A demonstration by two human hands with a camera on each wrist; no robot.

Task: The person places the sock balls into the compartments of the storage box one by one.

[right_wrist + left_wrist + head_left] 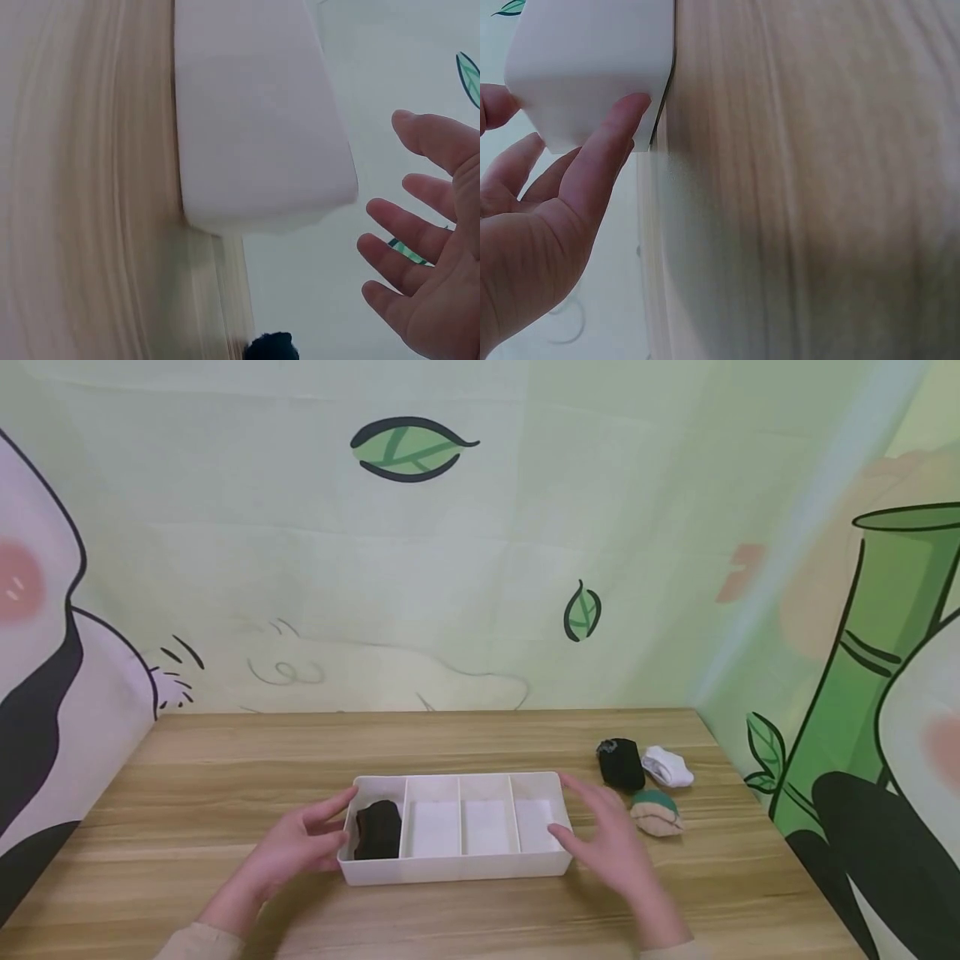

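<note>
A white box (457,871) with several compartments in a row stands on the wooden table. Its leftmost compartment holds a dark bundle (379,832), like a folded sock. At the box's left end is my left hand (294,845). In the left wrist view this hand (544,232) has its thumb against the end wall (562,97) and its other fingertips along the far edge. My right hand (609,837) hovers by the right end, thumb and fingers spread. The right wrist view shows that hand (435,255) apart from the box (262,135), holding nothing.
To the right of the box lie a black bundle (621,765), a white bundle (667,767) and a beige-and-green bundle (657,813), all looking like folded socks. A printed cloth backdrop (480,568) rises behind the table (247,760).
</note>
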